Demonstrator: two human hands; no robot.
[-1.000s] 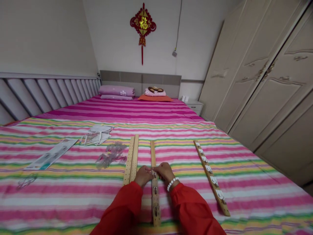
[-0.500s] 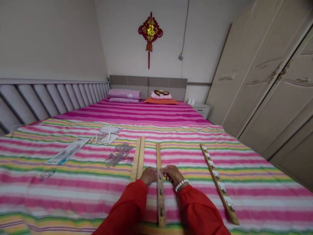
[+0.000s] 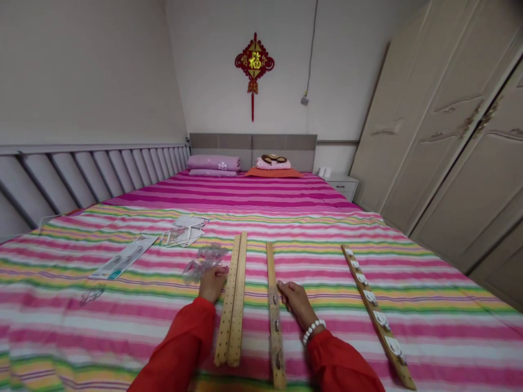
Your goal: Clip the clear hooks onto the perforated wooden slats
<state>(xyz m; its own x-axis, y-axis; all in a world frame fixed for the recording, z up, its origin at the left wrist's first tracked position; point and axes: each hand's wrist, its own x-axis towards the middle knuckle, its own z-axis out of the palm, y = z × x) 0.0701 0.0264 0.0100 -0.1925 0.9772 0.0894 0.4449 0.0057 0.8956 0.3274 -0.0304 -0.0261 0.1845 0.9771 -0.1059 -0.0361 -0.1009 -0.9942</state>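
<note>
Wooden strip with metal hooks point(image 3: 274, 314) lies at near centre; your left hand point(image 3: 213, 284) has moved from it to the plastic packets point(image 3: 210, 253) (I cannot tell either grip), so only your right hand point(image 3: 297, 301) stays beside its right edge.

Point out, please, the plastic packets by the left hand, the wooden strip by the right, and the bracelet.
Plastic packets point(image 3: 205, 258), head view: heap's middle.
Wooden strip point(image 3: 275, 313), head view: midsection.
Bracelet point(image 3: 312, 329), head view: mid-arc beads.

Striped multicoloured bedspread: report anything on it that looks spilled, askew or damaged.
Nothing looks plainly spilled or damaged. Only the loose heap of crumpled clear plastic, left of the two pale perforated wooden strips, looks untidy: its pieces lie jumbled.
</note>
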